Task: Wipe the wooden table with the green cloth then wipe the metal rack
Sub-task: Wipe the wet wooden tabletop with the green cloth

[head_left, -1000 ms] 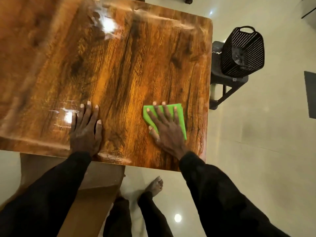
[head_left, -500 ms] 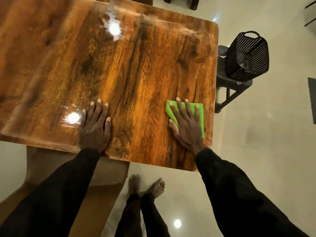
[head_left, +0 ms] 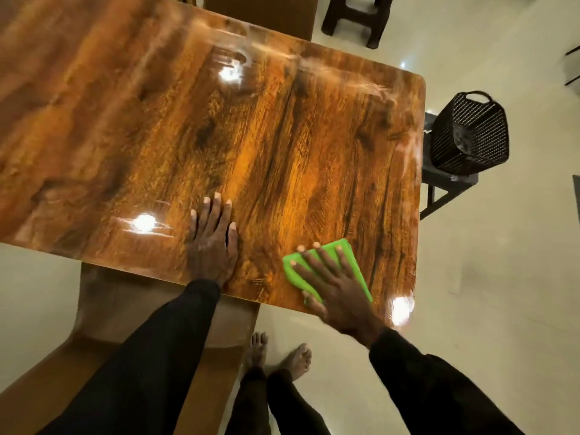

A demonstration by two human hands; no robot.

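black mesh basket [head_left: 470, 133] on dark stool [head_left: 450, 178] | second dark stool [head_left: 354, 17] beyond | wooden chair [head_left: 103, 309] near | pale floor [head_left: 486, 309]

Right hand [head_left: 340, 296] flat on green cloth [head_left: 351, 262], left hand [head_left: 212, 246] on wooden table [head_left: 282, 136], edges slightly blurred

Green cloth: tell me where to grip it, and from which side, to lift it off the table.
Grip the green cloth by its far edge, coming from above. It lies flat on the wooden table under the spread right hand, and that edge shows just past the fingertips, so curling them there would probably bunch it into a firm hold.
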